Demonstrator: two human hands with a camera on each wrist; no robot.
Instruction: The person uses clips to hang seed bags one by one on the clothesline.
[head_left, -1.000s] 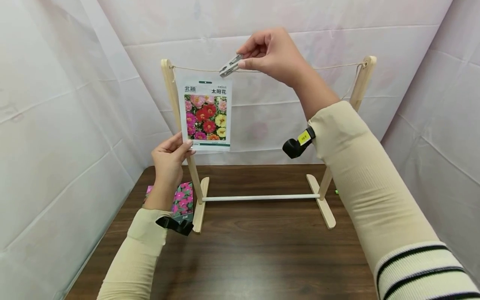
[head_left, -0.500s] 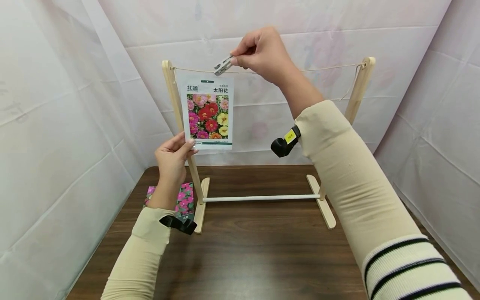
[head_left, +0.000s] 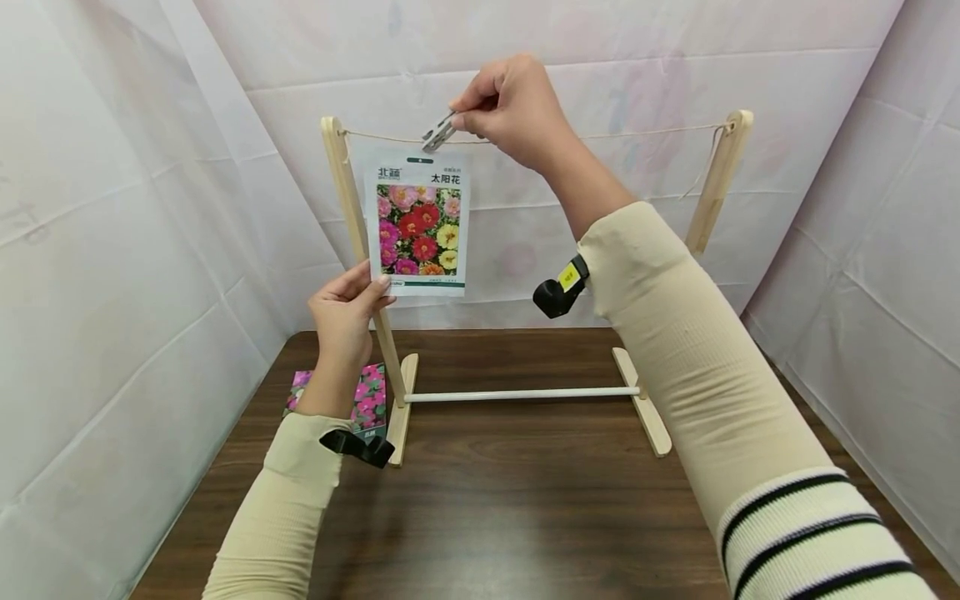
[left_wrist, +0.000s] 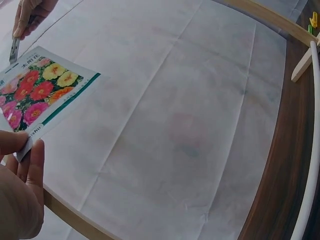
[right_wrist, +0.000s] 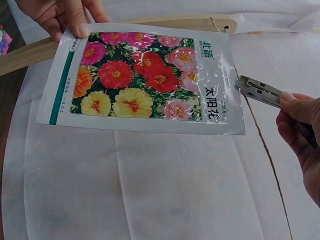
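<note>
A white seed packet (head_left: 420, 225) printed with red, pink and yellow flowers hangs upright in front of the left post. My left hand (head_left: 341, 308) pinches its lower left corner between thumb and fingers. Above the packet, my right hand (head_left: 510, 108) pinches a metal clothespin (head_left: 438, 132) by its rear end. The clothespin tilts down to the left, its front end at the string (head_left: 600, 136) and the packet's top edge. In the right wrist view the tip of the clothespin (right_wrist: 260, 91) meets the packet's top edge; whether it clamps the packet cannot be told.
The string runs between two posts of a wooden frame (head_left: 347, 192), joined low down by a white rod (head_left: 517, 395). A second flower packet (head_left: 369, 396) lies on the dark table (head_left: 495, 500) behind my left forearm. Yellow and green clips (left_wrist: 313, 21) show by the frame's right foot.
My right hand has moved left with the clothespin, which now sits over the top of the packet. The packet has shifted slightly right and up in my left hand.
</note>
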